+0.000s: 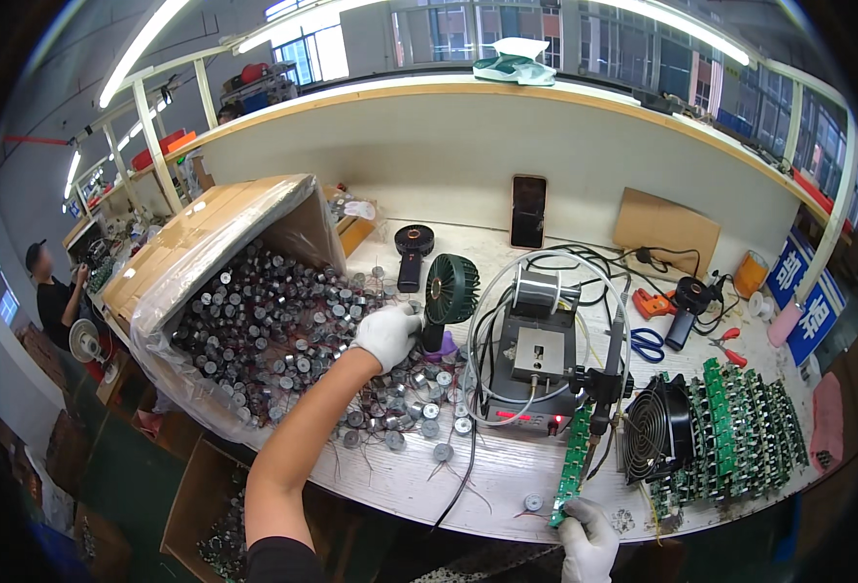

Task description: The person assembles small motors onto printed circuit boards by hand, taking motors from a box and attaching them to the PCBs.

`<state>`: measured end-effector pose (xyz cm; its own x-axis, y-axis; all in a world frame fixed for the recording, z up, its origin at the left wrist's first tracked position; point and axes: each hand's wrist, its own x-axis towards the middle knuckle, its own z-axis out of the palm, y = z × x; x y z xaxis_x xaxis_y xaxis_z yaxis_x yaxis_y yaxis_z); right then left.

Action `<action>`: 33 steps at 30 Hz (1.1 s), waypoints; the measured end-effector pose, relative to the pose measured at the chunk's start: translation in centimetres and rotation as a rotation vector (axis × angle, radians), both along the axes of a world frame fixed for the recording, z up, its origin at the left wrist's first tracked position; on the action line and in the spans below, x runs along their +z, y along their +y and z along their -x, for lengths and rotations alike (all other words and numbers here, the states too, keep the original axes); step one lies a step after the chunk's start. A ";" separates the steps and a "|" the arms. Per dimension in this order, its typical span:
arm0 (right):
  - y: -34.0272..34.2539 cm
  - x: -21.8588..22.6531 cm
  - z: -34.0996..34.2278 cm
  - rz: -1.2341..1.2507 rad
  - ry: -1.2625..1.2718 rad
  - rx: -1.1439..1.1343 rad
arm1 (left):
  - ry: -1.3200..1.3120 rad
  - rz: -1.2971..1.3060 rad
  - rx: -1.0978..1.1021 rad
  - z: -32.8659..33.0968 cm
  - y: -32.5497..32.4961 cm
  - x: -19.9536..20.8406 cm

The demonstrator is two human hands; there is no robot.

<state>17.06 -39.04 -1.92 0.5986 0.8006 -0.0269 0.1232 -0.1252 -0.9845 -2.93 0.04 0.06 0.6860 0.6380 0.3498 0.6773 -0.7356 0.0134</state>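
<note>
My left hand [387, 336], in a white glove, reaches over a heap of small silver motors [298, 321]. Its fingers are curled beside the handle of a dark green portable fan [451, 290] on a purple base [439, 348]; what they hold, if anything, is hidden. At the front edge of the bench, my gloved right hand [587, 544] pinches the near end of a long green circuit board strip [574, 455]. The strip's far end lies under a soldering head [604, 389]. One loose motor [533, 502] rests just left of the strip's near end.
The motors spill from a plastic-lined cardboard box [225, 228]. A soldering machine [536, 350] with looping tubes stands mid-bench. Right of it are a round black fan [657, 428], stacked circuit boards [740, 432], blue scissors [648, 344] and red-handled pliers [730, 348]. A phone [528, 212] leans behind.
</note>
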 end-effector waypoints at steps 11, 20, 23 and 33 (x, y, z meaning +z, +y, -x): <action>0.2 0.8 0.3 -0.006 0.022 -0.027 | -0.007 0.054 0.062 -0.8 0.1 -0.6; -0.1 0.4 0.1 0.013 -0.024 -0.008 | 0.051 0.082 0.170 -1.1 0.1 -0.7; -0.1 0.2 0.1 0.007 -0.005 -0.011 | 0.012 0.035 0.177 -0.9 0.2 -1.1; -0.1 0.3 0.0 -0.011 -0.039 -0.002 | -0.169 0.188 -0.080 -0.3 -0.1 1.6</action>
